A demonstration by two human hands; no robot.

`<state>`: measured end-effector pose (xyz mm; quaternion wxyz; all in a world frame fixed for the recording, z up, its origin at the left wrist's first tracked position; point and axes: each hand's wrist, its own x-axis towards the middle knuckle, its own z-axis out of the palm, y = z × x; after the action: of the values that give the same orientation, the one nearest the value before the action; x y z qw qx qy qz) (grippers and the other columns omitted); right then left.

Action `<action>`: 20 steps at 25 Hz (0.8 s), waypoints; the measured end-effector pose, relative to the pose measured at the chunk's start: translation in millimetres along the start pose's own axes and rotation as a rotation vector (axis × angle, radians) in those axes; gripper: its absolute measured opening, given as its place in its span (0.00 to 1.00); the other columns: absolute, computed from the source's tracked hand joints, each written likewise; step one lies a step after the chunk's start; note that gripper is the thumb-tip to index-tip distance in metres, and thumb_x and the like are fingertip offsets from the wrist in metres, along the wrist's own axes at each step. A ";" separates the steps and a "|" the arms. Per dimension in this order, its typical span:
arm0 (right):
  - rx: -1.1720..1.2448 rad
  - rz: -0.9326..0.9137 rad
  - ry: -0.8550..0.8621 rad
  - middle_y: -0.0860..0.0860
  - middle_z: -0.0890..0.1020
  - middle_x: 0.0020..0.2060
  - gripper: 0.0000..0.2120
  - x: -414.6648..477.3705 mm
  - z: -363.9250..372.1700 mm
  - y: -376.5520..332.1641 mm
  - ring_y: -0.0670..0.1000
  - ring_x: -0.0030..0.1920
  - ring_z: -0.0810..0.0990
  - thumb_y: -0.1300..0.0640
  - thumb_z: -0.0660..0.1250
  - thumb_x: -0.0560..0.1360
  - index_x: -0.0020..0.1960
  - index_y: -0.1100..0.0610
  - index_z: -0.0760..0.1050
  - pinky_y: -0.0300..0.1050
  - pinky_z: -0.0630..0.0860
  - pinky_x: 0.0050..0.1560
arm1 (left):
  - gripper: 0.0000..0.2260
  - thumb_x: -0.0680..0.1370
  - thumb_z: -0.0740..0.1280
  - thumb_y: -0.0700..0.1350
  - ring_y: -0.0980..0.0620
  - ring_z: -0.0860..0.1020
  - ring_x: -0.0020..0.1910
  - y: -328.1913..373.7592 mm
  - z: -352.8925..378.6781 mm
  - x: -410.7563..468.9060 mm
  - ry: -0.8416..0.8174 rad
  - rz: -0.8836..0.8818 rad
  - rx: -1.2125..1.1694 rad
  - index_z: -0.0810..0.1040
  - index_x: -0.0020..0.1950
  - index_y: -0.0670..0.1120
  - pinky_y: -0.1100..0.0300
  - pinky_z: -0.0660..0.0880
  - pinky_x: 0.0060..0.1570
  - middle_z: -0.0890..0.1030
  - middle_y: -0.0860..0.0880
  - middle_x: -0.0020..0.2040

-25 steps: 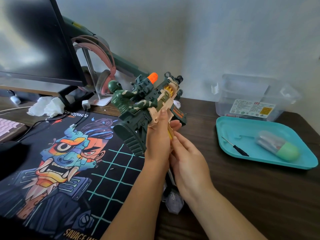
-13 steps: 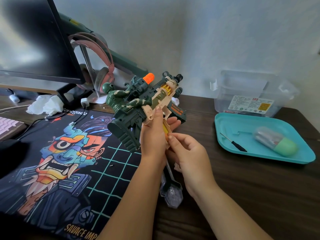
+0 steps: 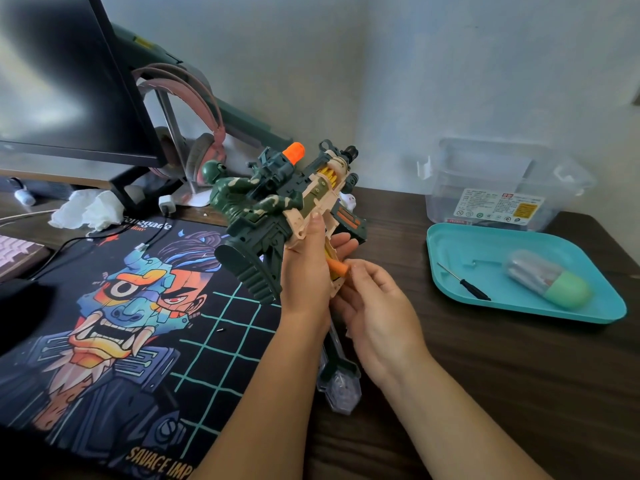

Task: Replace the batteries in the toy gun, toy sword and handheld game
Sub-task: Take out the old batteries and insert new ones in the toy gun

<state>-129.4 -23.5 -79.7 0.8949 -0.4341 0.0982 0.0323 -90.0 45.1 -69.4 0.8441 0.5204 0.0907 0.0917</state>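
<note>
Head view: the toy gun point(image 3: 277, 216) is held up above the table point(image 3: 485, 393), over the right edge of a printed desk mat point(image 3: 121, 323). Its long axis runs on a slant, with the ribbed dark-green stock low and to the left and the muzzle end high and to the right, pointing away toward the wall. A green soldier figure sits on its top, beside an orange-tipped part.

The left hand point(image 3: 304, 271) holds the gun from below, its fingers wrapped round the tan grip. The right hand point(image 3: 377, 317) is just beside it, thumb and forefinger pinching a small orange piece point(image 3: 338, 267) at the lower end of the grip; what the piece is cannot be told.

Under the forearms a clear plastic object point(image 3: 341, 389) lies on the table, mostly hidden. To the right, well apart from the gun, a teal tray point(image 3: 450, 237) holds a slim screwdriver point(image 3: 464, 282) and a capsule-shaped case point(image 3: 550, 282) with a green end. A clear lidded box point(image 3: 502, 174) stands behind the tray.
</note>
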 end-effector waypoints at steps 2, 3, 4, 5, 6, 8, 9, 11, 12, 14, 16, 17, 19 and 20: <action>0.272 0.147 0.048 0.59 0.84 0.44 0.09 -0.3 2.1 -1.8 0.55 0.45 0.84 0.58 0.59 0.81 0.49 0.62 0.75 0.49 0.80 0.49 | 0.10 0.82 0.61 0.52 0.50 0.86 0.43 -0.7 1.8 -1.0 -0.004 0.025 0.015 0.78 0.56 0.48 0.49 0.80 0.47 0.84 0.43 0.45; 0.360 0.204 0.074 0.61 0.83 0.46 0.11 -0.5 2.1 -3.4 0.57 0.47 0.84 0.56 0.59 0.81 0.51 0.63 0.75 0.52 0.79 0.50 | 0.10 0.83 0.61 0.52 0.51 0.85 0.43 -1.0 2.5 -1.2 -0.006 0.041 0.032 0.78 0.57 0.48 0.48 0.79 0.49 0.84 0.44 0.45; 0.419 0.244 0.093 0.63 0.83 0.49 0.12 -1.0 1.6 -5.4 0.59 0.49 0.83 0.55 0.59 0.81 0.53 0.64 0.74 0.54 0.79 0.52 | 0.11 0.83 0.61 0.51 0.51 0.85 0.43 -0.9 2.7 -1.5 -0.007 0.058 0.053 0.78 0.58 0.48 0.49 0.79 0.51 0.84 0.44 0.45; 0.455 0.273 0.105 0.64 0.82 0.50 0.14 -1.5 0.7 -7.5 0.61 0.52 0.82 0.54 0.59 0.81 0.55 0.65 0.74 0.56 0.78 0.55 | 0.12 0.83 0.61 0.51 0.52 0.85 0.43 -1.3 2.6 -1.4 -0.006 0.075 0.070 0.78 0.60 0.47 0.52 0.79 0.52 0.84 0.44 0.45; 0.470 0.292 0.114 0.65 0.81 0.51 0.14 -2.6 0.2 -9.7 0.62 0.53 0.82 0.54 0.60 0.81 0.56 0.65 0.73 0.58 0.77 0.57 | 0.13 0.83 0.60 0.51 0.52 0.85 0.43 -1.0 2.2 -1.7 -0.007 0.086 0.070 0.78 0.62 0.46 0.54 0.80 0.52 0.84 0.45 0.45; 0.418 0.287 0.150 0.65 0.81 0.50 0.11 -3.9 -0.7 -14.1 0.63 0.51 0.82 0.59 0.62 0.79 0.57 0.66 0.74 0.57 0.79 0.51 | 0.15 0.83 0.61 0.51 0.50 0.86 0.44 0.1 1.5 -0.7 -0.001 0.068 0.020 0.77 0.62 0.44 0.55 0.80 0.51 0.85 0.44 0.45; 0.356 0.259 0.191 0.65 0.81 0.50 0.10 -3.7 -1.3 -17.0 0.62 0.48 0.83 0.62 0.62 0.79 0.57 0.65 0.74 0.56 0.80 0.47 | 0.15 0.83 0.61 0.52 0.49 0.86 0.44 1.1 0.8 0.6 0.007 0.039 -0.024 0.78 0.61 0.44 0.55 0.81 0.50 0.86 0.44 0.44; 0.270 0.188 0.280 0.63 0.81 0.49 0.08 -1.1 -4.0 -23.4 0.59 0.45 0.85 0.64 0.63 0.78 0.56 0.63 0.75 0.51 0.83 0.41 | 0.14 0.83 0.60 0.53 0.47 0.86 0.43 3.8 -0.6 3.2 0.002 -0.027 -0.118 0.77 0.57 0.44 0.53 0.82 0.48 0.86 0.45 0.42; 0.268 0.172 0.295 0.63 0.82 0.49 0.08 0.0 -5.8 -28.2 0.59 0.44 0.85 0.64 0.64 0.78 0.56 0.63 0.75 0.49 0.83 0.40 | 0.14 0.82 0.60 0.53 0.48 0.86 0.43 5.2 -1.4 4.2 -0.015 -0.054 -0.157 0.77 0.58 0.44 0.53 0.82 0.47 0.86 0.45 0.41; 0.347 0.179 0.231 0.65 0.83 0.47 0.09 1.7 -10.2 -39.3 0.58 0.44 0.86 0.65 0.64 0.77 0.57 0.64 0.74 0.47 0.83 0.40 | 0.16 0.82 0.61 0.55 0.47 0.86 0.43 6.9 -2.9 5.3 -0.046 -0.104 -0.210 0.75 0.62 0.44 0.53 0.83 0.44 0.86 0.44 0.41; 0.427 0.184 0.145 0.65 0.84 0.44 0.10 3.1 -13.8 -48.4 0.57 0.45 0.86 0.66 0.63 0.77 0.58 0.66 0.74 0.44 0.83 0.40 | 0.19 0.82 0.61 0.55 0.47 0.86 0.44 6.5 -4.0 6.5 -0.055 -0.145 -0.243 0.74 0.65 0.43 0.54 0.83 0.43 0.86 0.43 0.42; 0.401 0.179 0.123 0.63 0.85 0.43 0.10 3.9 -16.0 -50.1 0.55 0.44 0.86 0.66 0.64 0.77 0.58 0.66 0.75 0.43 0.83 0.38 | 0.20 0.82 0.61 0.55 0.47 0.86 0.44 6.7 -4.3 6.7 -0.056 -0.160 -0.252 0.74 0.66 0.43 0.54 0.83 0.43 0.86 0.43 0.43; 0.203 0.157 0.145 0.57 0.85 0.40 0.10 7.0 -19.2 -46.9 0.51 0.40 0.85 0.61 0.66 0.76 0.56 0.62 0.78 0.42 0.82 0.35 | 0.21 0.82 0.61 0.55 0.48 0.86 0.43 5.6 -4.4 8.8 -0.051 -0.172 -0.260 0.74 0.66 0.42 0.55 0.83 0.42 0.86 0.43 0.42; 0.130 0.140 0.172 0.55 0.84 0.39 0.10 8.3 -19.6 -43.3 0.50 0.39 0.84 0.59 0.67 0.76 0.56 0.60 0.79 0.42 0.81 0.36 | 0.21 0.82 0.61 0.55 0.48 0.86 0.43 5.4 -4.2 9.5 -0.048 -0.166 -0.260 0.74 0.66 0.41 0.55 0.83 0.41 0.86 0.44 0.42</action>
<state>-118.0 -66.0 -59.9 0.9049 -0.3686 0.2066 0.0512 -82.2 53.5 -66.9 0.9111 0.3993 0.1005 0.0202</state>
